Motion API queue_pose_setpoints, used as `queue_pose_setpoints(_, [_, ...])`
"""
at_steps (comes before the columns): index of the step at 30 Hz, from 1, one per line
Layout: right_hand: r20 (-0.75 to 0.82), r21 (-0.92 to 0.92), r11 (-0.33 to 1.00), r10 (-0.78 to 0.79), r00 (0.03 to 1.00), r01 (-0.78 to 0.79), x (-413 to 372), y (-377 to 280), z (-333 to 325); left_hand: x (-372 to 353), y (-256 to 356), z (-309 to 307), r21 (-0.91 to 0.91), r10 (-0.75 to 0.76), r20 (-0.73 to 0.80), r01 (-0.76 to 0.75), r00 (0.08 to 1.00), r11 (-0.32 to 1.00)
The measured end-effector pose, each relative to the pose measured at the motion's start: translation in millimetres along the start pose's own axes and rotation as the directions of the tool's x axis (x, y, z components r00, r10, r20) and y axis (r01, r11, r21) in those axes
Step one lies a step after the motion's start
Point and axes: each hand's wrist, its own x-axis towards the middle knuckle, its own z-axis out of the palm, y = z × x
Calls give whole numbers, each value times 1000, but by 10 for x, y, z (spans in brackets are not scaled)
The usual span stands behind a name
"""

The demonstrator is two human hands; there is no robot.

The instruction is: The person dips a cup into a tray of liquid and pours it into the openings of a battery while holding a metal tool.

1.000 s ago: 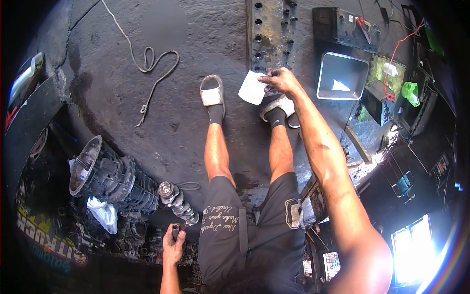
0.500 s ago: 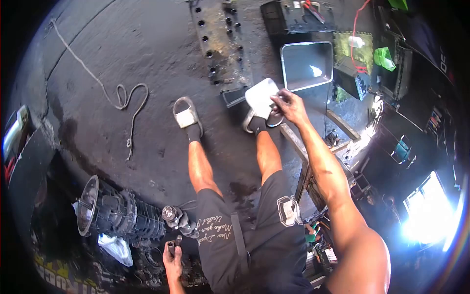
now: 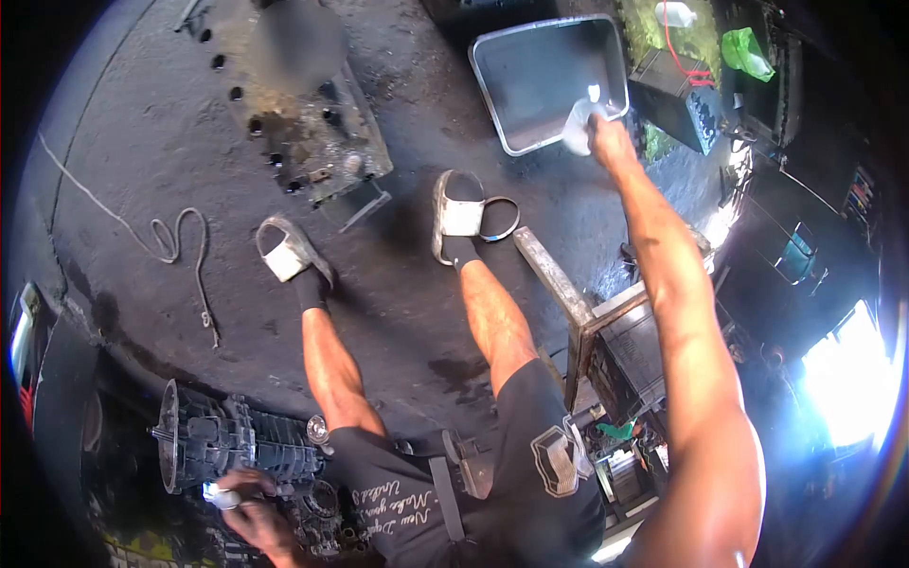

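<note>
Perhaps white plastic [image 3: 576, 131] in right hand [image 3: 611, 142]

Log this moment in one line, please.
right hand: grips blurred white object at tray edge | left hand: near gearbox, hold unclear

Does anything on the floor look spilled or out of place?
A dark patch between the person's legs stains the floor, possibly spilled liquid. A rope also lies loose in curves, where someone might trip.

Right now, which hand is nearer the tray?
Right. The right hand is by the near right corner of the tray; the left hand is far off, near the gearbox.
</note>
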Motion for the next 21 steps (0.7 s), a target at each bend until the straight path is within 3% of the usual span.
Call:
queue_pose_setpoints(2, [18,-218,970,-111,994,112,328,170,44,421,73,241,-190,174,-155,-203,972,961])
queue_pose_setpoints(4, [66,-350,901,-249,966,256,618,333,62,790,369,874,-613,139,-292,-296,946,733])
queue_pose_setpoints(5, [88,-383,876,-282,955,294,736,351,30,894,385,1079,-611,128,-302,-295,945,735])
queue_pose_setpoints(7, [115,-492,758,-430,895,428,926,441,55,1040,341,1395,-783,149,-145,-205,978,588])
queue_pose_setpoints(8, [161,-544,768,-301,940,339,975,324,24,1071,274,1522,-784,135,-151,-202,979,587])
queue_pose_setpoints(10, [282,-673,584,-364,888,453,1162,408,120,1085,102,1737,-899,-20,-21,-10,1000,437])
queue_pose_setpoints(11, [258,-624,629,-395,882,464,1241,454,183,1082,2,1817,-904,-90,-55,-12,994,428])
queue_pose_setpoints(14, [287,-720,535,-351,892,442,1329,490,356,1128,-351,1865,-895,-117,-111,-48,987,444])
queue_pose_setpoints(17, [373,-767,383,-387,844,515,1406,548,585,1197,-564,1808,-869,-125,-164,-84,978,487])
queue_pose_setpoints(21, [373,-790,331,-409,832,517,1253,320,787,1259,-631,1728,-858,-87,-162,-96,983,505])
